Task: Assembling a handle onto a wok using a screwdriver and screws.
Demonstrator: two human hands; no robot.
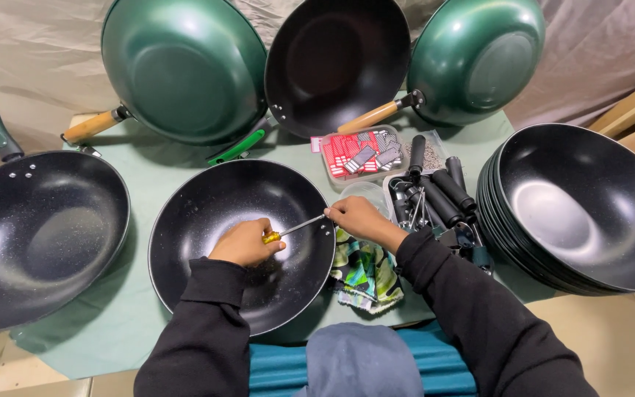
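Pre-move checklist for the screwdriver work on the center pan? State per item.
1. Left hand grips screwdriver by its yellow handle: ok.
2. Right hand steadies the shaft tip at the rim of the black pan: ok.
3. Tip seated in a screw: cannot tell, fingers hide it.
4. Pan flat on the green table cover: ok.
5. Handle fitted on this pan: cannot tell, the right hand covers that spot.
6. Spare black handles in the tray beside the right hand: ok.
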